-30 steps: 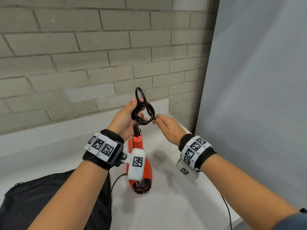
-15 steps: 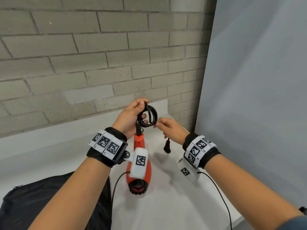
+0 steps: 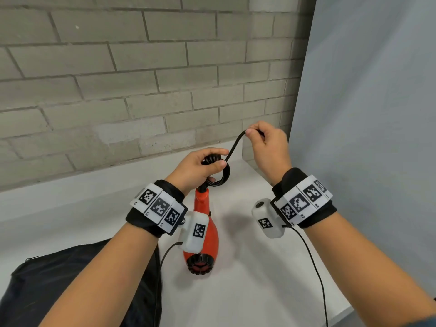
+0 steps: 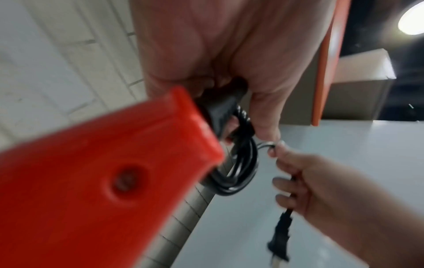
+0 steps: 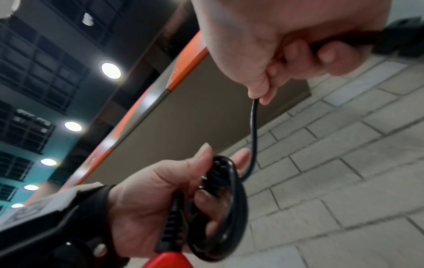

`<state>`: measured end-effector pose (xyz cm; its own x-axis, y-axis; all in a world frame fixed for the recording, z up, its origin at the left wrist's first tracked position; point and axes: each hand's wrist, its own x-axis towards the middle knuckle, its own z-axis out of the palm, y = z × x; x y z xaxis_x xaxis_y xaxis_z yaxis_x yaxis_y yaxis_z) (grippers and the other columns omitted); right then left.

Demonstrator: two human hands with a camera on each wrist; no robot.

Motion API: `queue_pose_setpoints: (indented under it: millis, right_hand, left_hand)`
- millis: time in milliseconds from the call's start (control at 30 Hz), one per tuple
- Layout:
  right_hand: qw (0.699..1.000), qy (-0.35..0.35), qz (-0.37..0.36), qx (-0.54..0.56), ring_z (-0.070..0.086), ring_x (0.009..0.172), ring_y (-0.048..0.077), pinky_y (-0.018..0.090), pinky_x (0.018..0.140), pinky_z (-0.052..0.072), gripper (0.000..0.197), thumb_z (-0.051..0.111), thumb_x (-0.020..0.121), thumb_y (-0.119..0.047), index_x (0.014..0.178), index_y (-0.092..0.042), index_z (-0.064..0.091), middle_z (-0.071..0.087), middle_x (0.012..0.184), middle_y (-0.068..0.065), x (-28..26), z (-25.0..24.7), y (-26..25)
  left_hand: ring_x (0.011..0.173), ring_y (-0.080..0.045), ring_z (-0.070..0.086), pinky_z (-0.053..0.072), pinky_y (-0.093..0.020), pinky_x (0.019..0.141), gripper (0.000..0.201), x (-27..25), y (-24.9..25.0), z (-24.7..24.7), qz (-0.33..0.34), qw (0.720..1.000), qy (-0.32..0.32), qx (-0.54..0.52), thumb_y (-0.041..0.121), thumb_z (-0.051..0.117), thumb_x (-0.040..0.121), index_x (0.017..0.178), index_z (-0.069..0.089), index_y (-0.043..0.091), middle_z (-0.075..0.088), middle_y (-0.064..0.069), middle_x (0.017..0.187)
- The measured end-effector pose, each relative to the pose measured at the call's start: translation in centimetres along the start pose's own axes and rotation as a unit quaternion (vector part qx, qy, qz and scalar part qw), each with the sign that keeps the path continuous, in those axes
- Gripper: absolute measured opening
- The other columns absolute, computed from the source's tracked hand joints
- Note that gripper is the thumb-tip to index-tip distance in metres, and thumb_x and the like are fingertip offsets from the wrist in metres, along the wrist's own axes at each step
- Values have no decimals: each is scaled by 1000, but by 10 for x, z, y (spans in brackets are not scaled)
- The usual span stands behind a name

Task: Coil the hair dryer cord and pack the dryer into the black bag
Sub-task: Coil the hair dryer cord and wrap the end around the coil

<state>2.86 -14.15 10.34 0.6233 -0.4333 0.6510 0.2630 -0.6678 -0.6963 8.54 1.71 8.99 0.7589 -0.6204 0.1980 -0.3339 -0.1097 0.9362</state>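
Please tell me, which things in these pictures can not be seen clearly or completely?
- Black bag: head view, cut off by the lower left edge and covered by the left forearm; whether it is open cannot be told.
- Plug: seen only in the left wrist view, blurred.
- Hair dryer: head view, body partly hidden by the wrist camera.

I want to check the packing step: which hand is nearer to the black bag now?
Left. The left hand grips the cord coil above the dryer, beside the bag. The right hand pinches the cord end higher, on the far side.
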Motion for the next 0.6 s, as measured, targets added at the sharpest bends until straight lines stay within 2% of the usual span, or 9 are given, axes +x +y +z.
queue_pose_setpoints:
  millis: [67,167,267,300,367,467,533,600]
  right_hand:
    - [1000,2,-22,2,53,68,15,28,65,43,18,51,90,-16,83,-6,65,59,71,2,-1,0,-8]
    - [999,3,-46,10,48,64,8,21,61,39,17,52,90,-15,82,-6,65,57,71,0,-2,1,-12]
    - [998,6,-61,19,46,62,1,13,59,37,17,52,89,-15,81,-6,64,56,71,-2,-2,2,-10]
    - [997,7,-69,24,47,62,-2,9,58,36,16,52,88,-15,81,-7,64,56,71,-2,-3,1,-7]
    - [996,-1,-88,28,49,64,-5,8,60,38,15,53,88,-14,82,-7,65,57,73,-3,-6,0,-1]
    - [995,-56,-86,4,49,64,-2,11,61,38,14,51,90,-15,87,-8,64,56,73,-3,-14,0,17]
    - [991,-115,-60,-34,47,64,2,21,62,39,14,49,92,-14,90,-7,61,54,72,-4,-17,0,34]
    - [979,-178,-38,-88,49,69,15,31,70,43,14,47,93,-13,90,-8,60,50,70,-10,-22,1,52]
  left_hand:
    - [77,-7,53,55,-23,70,28,-1,1,-1,-1,1000,-13,22,15,57,87,114,59,24,52,7,94]
    - [76,-6,55,55,-22,72,38,-1,4,-1,-7,998,-33,46,18,56,87,124,52,27,51,9,92]
    - [62,-1,53,54,-27,73,27,-2,5,-2,4,997,-49,58,19,55,88,114,59,24,52,8,81]
    - [58,-2,50,53,-28,71,23,-1,5,-4,2,997,-52,51,19,54,89,110,60,24,51,8,77]
    - [58,-8,43,52,-25,64,16,0,3,-10,-8,999,-35,20,20,53,90,101,62,25,53,4,81]
    - [58,-10,39,51,-17,51,14,2,-1,-15,-23,999,20,-20,19,50,91,99,62,19,55,3,88]
    - [58,-10,38,50,-15,48,13,4,-3,-16,-29,997,62,-44,19,49,92,98,60,17,53,3,84]
    - [59,-10,37,50,-16,47,12,6,-4,-16,-27,992,102,-70,19,48,92,92,60,19,49,1,80]
